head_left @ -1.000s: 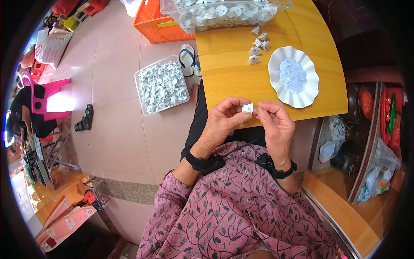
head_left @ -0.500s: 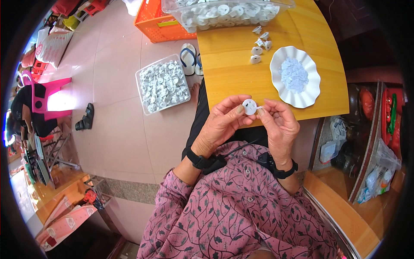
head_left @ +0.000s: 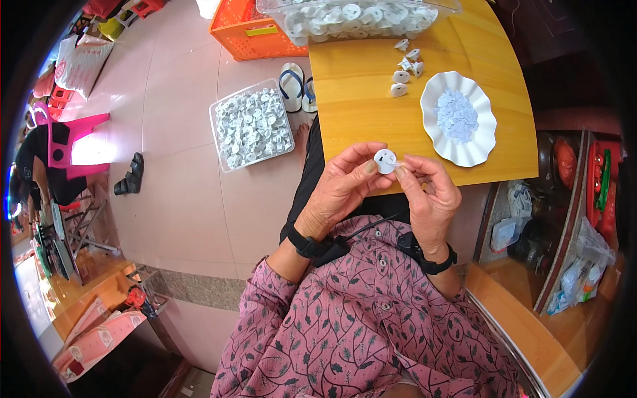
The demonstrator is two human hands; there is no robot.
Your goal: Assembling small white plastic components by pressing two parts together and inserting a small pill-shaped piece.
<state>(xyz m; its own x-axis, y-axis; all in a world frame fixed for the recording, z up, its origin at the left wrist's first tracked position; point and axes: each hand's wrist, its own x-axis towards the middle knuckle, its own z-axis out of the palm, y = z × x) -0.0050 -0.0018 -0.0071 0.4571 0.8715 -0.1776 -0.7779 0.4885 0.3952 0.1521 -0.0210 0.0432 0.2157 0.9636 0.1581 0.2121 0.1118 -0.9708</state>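
Observation:
Between the thumb and fingers of my left hand (head_left: 348, 180) is a round white plastic disc (head_left: 385, 161) with small dark slots in its face. My right hand (head_left: 430, 186) pinches a tiny pale piece (head_left: 396, 164) against the disc's right edge; its exact shape is too small to tell. Both hands are just over the near edge of the yellow wooden table (head_left: 361, 99). On the table, a white scalloped dish (head_left: 488, 136) holds a pile of small pale-blue flat pieces (head_left: 456, 116). Several loose white plastic parts (head_left: 399, 77) lie left of the dish.
A clear bin (head_left: 358, 23) of white parts stands at the table's far end. On the floor to the left are a clear tub (head_left: 252, 126) of similar parts, an orange crate (head_left: 245, 40) and flip-flops (head_left: 290, 87). Another person (head_left: 33, 159) is by a pink chair (head_left: 76, 142).
The view has shifted slightly, so the table and its contents appear a little to the right. My hands stay together, with the disc turned a bit and the right fingers still at its edge.

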